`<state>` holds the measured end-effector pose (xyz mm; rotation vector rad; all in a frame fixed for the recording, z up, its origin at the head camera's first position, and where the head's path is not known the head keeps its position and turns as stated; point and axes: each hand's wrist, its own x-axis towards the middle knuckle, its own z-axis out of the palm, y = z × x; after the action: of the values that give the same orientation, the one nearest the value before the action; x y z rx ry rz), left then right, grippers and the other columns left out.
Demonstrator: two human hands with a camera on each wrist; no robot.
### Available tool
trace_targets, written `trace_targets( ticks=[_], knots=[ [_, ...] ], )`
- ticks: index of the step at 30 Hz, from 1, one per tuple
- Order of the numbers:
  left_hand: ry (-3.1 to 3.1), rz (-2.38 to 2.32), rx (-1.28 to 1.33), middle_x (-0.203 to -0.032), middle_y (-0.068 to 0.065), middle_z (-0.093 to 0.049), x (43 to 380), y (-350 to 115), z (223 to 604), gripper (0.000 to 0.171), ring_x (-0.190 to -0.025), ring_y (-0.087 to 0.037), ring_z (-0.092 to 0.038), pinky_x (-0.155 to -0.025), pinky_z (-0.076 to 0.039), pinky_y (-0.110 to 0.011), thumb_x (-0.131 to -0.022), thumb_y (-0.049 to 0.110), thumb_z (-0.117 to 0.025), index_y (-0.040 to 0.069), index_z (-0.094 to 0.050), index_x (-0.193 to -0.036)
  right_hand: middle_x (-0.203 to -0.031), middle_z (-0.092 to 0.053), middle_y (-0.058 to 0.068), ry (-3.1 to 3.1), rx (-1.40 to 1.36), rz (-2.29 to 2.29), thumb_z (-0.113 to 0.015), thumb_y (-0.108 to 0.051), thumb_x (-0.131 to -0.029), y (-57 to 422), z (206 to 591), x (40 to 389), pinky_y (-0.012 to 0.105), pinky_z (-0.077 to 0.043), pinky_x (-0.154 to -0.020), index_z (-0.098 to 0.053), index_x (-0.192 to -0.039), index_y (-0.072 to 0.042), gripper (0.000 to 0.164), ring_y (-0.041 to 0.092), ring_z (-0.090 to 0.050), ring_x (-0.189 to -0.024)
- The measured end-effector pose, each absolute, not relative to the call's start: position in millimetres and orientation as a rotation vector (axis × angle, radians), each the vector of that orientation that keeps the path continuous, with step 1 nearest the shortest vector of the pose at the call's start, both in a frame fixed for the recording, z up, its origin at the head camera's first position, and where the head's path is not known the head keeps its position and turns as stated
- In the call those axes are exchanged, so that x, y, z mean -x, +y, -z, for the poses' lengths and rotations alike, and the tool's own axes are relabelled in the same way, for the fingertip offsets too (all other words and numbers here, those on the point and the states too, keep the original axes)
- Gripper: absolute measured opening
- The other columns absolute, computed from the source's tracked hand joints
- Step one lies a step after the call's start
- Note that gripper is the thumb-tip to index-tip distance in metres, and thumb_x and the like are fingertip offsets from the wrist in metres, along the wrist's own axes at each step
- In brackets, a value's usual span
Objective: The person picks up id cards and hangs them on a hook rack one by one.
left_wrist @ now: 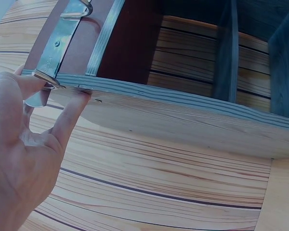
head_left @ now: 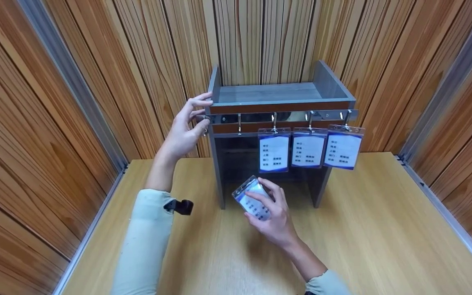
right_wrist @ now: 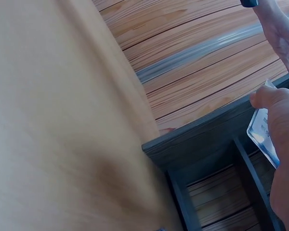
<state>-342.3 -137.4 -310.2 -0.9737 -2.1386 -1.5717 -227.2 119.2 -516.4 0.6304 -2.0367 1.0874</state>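
My right hand (head_left: 275, 217) pinches a clear-sleeved ID badge (head_left: 252, 205) between thumb and fingers, low in front of the rack and tilted. In the right wrist view the badge (right_wrist: 261, 130) shows beside my thumb. My left hand (head_left: 187, 131) touches the left side of the grey wooden rack (head_left: 271, 92), at the end of its metal hook rail (head_left: 256, 117). In the left wrist view its fingertips lie by the end hook (left_wrist: 47, 79) and the side panel. Three badges hang in a row: a left one (head_left: 274, 152), a middle one (head_left: 309, 149) and a right one (head_left: 343, 149).
A bare hook (head_left: 239, 124) hangs on the rail left of the hung badges. The rack stands on a light wooden table (head_left: 375, 229) against wood-plank walls (head_left: 252, 37). Metal strips (head_left: 92, 233) run along the table's sides.
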Motion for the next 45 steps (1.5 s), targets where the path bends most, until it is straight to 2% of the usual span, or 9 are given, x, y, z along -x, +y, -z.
trace_targets(
  ticks=[6, 13, 20, 24, 33, 40, 45],
  knots=[
    [-2.146, 1.579, 0.945, -0.179, -0.011, -0.047, 342.2, -137.9, 310.4, 0.038, -0.167, -0.031, -0.045, -0.139, -0.036, -0.056, -0.11, -0.008, -0.054, 0.001, -0.058, -0.147, -0.161, -0.055, 0.016, -2.051, -0.606, -1.063, -0.101, -0.008, -0.077, 112.5, 505.3, 226.3, 0.033, -0.056, -0.107, -0.078, -0.14, -0.02, 0.068, 0.032, -0.057, -0.141],
    [-2.146, 1.583, 0.948, -0.178, -0.012, -0.048, 343.0, -137.4, 310.8, 0.038, -0.166, -0.031, -0.045, -0.139, -0.036, -0.055, -0.11, -0.008, -0.054, 0.001, -0.058, -0.146, -0.159, -0.056, 0.018, -2.019, -0.597, -1.049, -0.102, -0.007, -0.074, 107.8, 494.5, 228.4, 0.027, -0.056, -0.106, -0.072, -0.148, -0.012, 0.08, 0.03, -0.058, -0.14],
    [-2.15, 1.582, 0.946, -0.179, -0.01, -0.047, 342.8, -137.4, 311.3, 0.038, -0.167, -0.03, -0.044, -0.139, -0.035, -0.055, -0.11, -0.007, -0.054, 0.001, -0.058, -0.147, -0.156, -0.056, 0.019, -1.984, -0.608, -1.061, -0.101, -0.007, -0.073, 103.9, 485.3, 233.2, 0.029, -0.054, -0.105, -0.073, -0.147, -0.011, 0.079, 0.03, -0.057, -0.138],
    [-2.159, 1.571, 0.943, -0.179, -0.009, -0.047, 342.5, -137.3, 311.2, 0.038, -0.167, -0.03, -0.044, -0.14, -0.035, -0.055, -0.111, -0.006, -0.054, 0.003, -0.058, -0.147, -0.158, -0.052, 0.019, -2.012, -0.594, -1.097, -0.1, -0.009, -0.076, 103.0, 477.7, 233.7, 0.031, -0.053, -0.105, -0.072, -0.149, -0.012, 0.078, 0.031, -0.055, -0.141],
    [-2.159, 1.566, 0.939, -0.179, -0.009, -0.047, 342.9, -138.4, 312.8, 0.038, -0.167, -0.03, -0.044, -0.14, -0.035, -0.057, -0.111, -0.005, -0.053, 0.0, -0.057, -0.149, -0.162, -0.047, 0.017, -2.028, -0.581, -1.163, -0.097, -0.008, -0.082, 101.0, 454.0, 237.5, 0.035, -0.052, -0.108, -0.069, -0.153, -0.012, 0.077, 0.035, -0.052, -0.145],
    [-2.151, 1.575, 0.954, -0.179, -0.011, -0.047, 343.5, -138.1, 312.3, 0.038, -0.167, -0.031, -0.045, -0.139, -0.036, -0.056, -0.111, -0.006, -0.054, 0.001, -0.057, -0.147, -0.163, -0.046, 0.02, -1.985, -0.605, -1.136, -0.097, -0.009, -0.082, 100.5, 436.0, 241.8, 0.036, -0.052, -0.105, -0.068, -0.154, -0.01, 0.077, 0.035, -0.051, -0.145],
    [-2.162, 1.555, 0.949, -0.179, -0.01, -0.047, 343.0, -138.1, 312.3, 0.038, -0.166, -0.03, -0.046, -0.139, -0.035, -0.056, -0.111, -0.005, -0.054, 0.002, -0.057, -0.149, -0.164, -0.045, 0.019, -1.986, -0.609, -1.136, -0.096, -0.01, -0.085, 98.8, 426.1, 242.3, 0.038, -0.052, -0.11, -0.067, -0.155, -0.01, 0.076, 0.035, -0.048, -0.149]
  ],
)
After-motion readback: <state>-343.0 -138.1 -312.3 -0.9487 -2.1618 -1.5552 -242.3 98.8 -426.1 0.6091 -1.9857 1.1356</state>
